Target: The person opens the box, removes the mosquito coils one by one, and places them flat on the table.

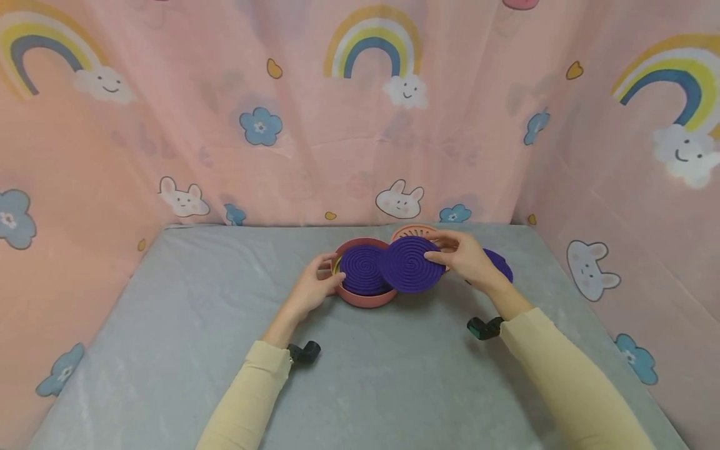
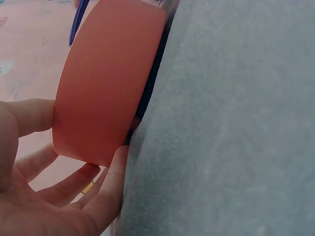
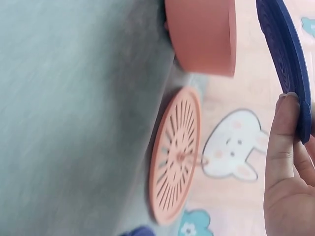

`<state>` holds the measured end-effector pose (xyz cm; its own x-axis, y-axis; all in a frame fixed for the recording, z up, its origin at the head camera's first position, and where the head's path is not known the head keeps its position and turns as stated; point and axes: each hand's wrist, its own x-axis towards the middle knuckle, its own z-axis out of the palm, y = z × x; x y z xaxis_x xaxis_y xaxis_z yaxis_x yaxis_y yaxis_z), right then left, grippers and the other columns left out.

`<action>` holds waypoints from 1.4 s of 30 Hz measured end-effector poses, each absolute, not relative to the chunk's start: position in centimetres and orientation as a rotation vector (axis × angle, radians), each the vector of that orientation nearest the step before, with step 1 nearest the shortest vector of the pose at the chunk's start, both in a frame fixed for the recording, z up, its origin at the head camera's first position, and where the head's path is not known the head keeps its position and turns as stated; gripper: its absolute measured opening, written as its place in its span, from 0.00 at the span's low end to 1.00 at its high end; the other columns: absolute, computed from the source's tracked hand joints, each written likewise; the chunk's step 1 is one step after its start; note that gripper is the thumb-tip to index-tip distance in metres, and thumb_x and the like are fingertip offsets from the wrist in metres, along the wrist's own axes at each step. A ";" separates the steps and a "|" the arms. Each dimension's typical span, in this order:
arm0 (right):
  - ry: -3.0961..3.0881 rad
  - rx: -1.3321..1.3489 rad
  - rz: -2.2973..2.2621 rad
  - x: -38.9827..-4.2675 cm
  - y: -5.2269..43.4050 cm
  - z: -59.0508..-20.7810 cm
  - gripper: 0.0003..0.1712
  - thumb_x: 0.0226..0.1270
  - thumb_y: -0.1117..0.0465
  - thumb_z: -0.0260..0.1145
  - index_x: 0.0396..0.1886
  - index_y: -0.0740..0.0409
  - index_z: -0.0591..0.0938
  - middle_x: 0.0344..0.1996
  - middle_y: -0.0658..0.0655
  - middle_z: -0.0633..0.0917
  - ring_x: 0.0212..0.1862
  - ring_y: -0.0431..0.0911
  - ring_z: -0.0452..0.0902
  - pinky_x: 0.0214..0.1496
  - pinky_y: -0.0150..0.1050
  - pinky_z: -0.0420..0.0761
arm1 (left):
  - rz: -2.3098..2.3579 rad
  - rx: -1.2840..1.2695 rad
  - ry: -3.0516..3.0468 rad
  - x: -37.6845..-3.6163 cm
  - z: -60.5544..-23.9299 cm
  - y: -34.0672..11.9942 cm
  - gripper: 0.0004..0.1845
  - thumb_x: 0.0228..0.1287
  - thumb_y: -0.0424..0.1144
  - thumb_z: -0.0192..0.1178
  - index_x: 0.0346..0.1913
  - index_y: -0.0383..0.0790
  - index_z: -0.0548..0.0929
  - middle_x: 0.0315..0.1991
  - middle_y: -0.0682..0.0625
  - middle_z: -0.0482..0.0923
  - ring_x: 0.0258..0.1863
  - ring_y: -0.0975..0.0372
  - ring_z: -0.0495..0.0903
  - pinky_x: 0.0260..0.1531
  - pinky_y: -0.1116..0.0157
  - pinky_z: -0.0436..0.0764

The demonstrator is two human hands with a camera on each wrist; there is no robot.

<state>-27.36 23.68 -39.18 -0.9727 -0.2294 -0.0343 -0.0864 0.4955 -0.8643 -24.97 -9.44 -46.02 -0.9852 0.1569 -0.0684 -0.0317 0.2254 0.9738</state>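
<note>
- A person in pale yellow sleeves works at a grey worktop (image 1: 169, 350) closed in on three sides by a pink curtain (image 1: 140, 144) printed with rainbows, rabbits and blue flowers.
- The left hand (image 1: 308, 289) steadies a round pink container (image 1: 365, 299) near the middle of the worktop. The fingers (image 2: 110, 182) and thumb lie fairly straight against its side wall, cupping it rather than clamping it (the left wrist view shows the wall between thumb and fingertips).
- Inside the container lies a purple spiral coil (image 1: 362, 270), filling most of the opening.
- The right hand (image 1: 465, 259) pinches a second purple spiral disc (image 1: 409, 264) at its right edge, thumb on one face and the fingers behind. The disc is lifted off the worktop, tilted, and overlaps the right rim of the container.
- In the right wrist view the disc shows edge-on as a thin dark blue-purple plate, with the thumb pressed on its rim.
- A pink slotted lid (image 3: 174, 157) with ray-like cutouts lies flat on the worktop just behind the container, partly hidden by the held disc in the head view.
- Another purple disc (image 1: 502, 264) lies on the worktop beside the right wrist, mostly covered by the hand.
- Small dark camera mounts sit on both wrists.
</note>
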 end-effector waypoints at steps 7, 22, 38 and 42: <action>2.688 -0.215 -1.471 -26.4 27.0 -39.9 0.31 0.59 0.47 0.70 0.61 0.52 0.76 0.50 0.58 0.78 0.54 0.52 0.74 0.53 0.45 0.77 | 1.861 0.121 2.345 -25.0 -46.2 -9.4 0.28 0.64 0.43 0.63 0.65 0.50 0.69 0.60 0.43 0.68 0.58 0.52 0.73 0.41 0.62 0.83; 2.753 -0.138 -1.560 -22.8 34.5 -40.4 0.31 0.64 0.53 0.66 0.63 0.60 0.72 0.43 0.54 0.80 0.41 0.36 0.79 0.40 0.28 0.79 | 1.860 0.135 2.342 -25.2 -46.4 -9.4 0.28 0.64 0.44 0.63 0.66 0.51 0.68 0.60 0.43 0.67 0.58 0.52 0.73 0.41 0.62 0.83; 2.908 0.143 -1.334 -18.7 42.4 -42.0 0.35 0.64 0.45 0.64 0.64 0.60 0.70 0.41 0.42 0.77 0.43 0.29 0.68 0.37 0.23 0.73 | 1.849 0.132 2.344 -25.0 -46.2 -9.5 0.28 0.64 0.44 0.63 0.66 0.50 0.68 0.61 0.43 0.67 0.59 0.52 0.72 0.42 0.61 0.83; 2.909 0.190 -1.352 -18.4 43.9 -43.0 0.35 0.64 0.47 0.65 0.64 0.62 0.71 0.41 0.44 0.76 0.41 0.30 0.69 0.36 0.24 0.74 | 1.855 0.127 2.337 -24.9 -46.2 -9.5 0.28 0.64 0.43 0.63 0.66 0.50 0.68 0.60 0.43 0.67 0.58 0.52 0.73 0.42 0.61 0.83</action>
<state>-18.44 43.87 -42.96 -0.9904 0.1371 0.0151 0.0769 0.6391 -0.7652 -24.91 -9.51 -46.17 -0.9844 0.1623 -0.0685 -0.0300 0.2292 0.9729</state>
